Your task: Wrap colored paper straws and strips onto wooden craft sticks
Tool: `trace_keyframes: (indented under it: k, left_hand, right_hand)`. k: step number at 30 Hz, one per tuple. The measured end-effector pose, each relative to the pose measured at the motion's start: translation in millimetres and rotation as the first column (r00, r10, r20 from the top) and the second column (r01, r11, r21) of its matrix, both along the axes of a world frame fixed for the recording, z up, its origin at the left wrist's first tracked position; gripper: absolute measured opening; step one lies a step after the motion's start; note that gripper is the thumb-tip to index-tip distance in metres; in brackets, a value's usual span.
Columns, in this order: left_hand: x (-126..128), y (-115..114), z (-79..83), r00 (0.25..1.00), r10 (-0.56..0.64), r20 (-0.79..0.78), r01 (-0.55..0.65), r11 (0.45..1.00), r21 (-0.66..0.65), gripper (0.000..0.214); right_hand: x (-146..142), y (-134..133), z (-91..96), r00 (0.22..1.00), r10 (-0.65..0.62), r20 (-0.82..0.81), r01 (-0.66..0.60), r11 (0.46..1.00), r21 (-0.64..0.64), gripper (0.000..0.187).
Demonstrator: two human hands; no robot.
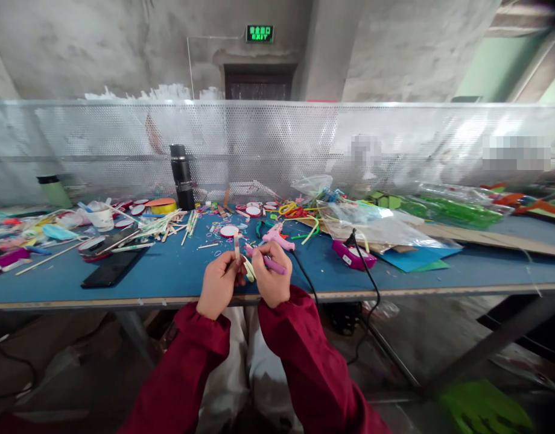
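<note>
My left hand (221,280) is closed, pinching a pale flat craft stick (236,246) upright between thumb and fingers. In my right hand (272,272) a purple marker (274,265) is gripped like a pen, its tip pointing left toward the stick. Whether the tip touches the stick cannot be made out. A pale yellow-green strip (249,269) shows between the hands; which hand holds it, if either, is unclear. Just beyond my right hand lies a pink glue gun (277,235). A round white-topped lid with a red rim (229,231) rests behind the stick.
A black bottle (182,179) stands at the back, beside a yellow tape roll (163,206). Left lie a phone (112,268), a paper cup (101,218) and loose sticks (162,224). Right are a purple box (353,255), black cable (372,278) and plastic bags (365,223). Perforated metal screen (268,144) borders the table.
</note>
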State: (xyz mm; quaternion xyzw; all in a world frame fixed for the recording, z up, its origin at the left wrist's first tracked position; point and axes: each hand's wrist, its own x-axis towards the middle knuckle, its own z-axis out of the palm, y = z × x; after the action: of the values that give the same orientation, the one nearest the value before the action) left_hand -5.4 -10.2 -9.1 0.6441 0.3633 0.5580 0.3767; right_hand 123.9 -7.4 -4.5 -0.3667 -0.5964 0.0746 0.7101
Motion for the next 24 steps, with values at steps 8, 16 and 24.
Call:
trace_keyframes:
  k: [8, 16, 24]
  left_hand:
    - [0.4, 1.8, -2.3, 1.0, -0.003, -0.009, 0.003, 1.0, 0.022, 0.029]
    - [-0.1, 1.6, -2.9, 0.998, 0.022, -0.051, -0.019, 0.999, 0.048, 0.028]
    - [0.0, 2.6, -2.6, 0.997, 0.045, -0.068, -0.042, 0.998, 0.048, 0.03]
  right_hand:
    - [0.6, -2.7, 0.8, 0.999, 0.028, 0.039, -0.029, 0.999, 0.031, 0.014]
    - [0.0, -1.6, 0.4, 0.998, 0.004, 0.066, -0.005, 1.0, 0.011, 0.014]
    - [0.6, 2.1, -2.8, 0.997, 0.027, 0.066, -0.027, 1.0, -0.005, 0.011]
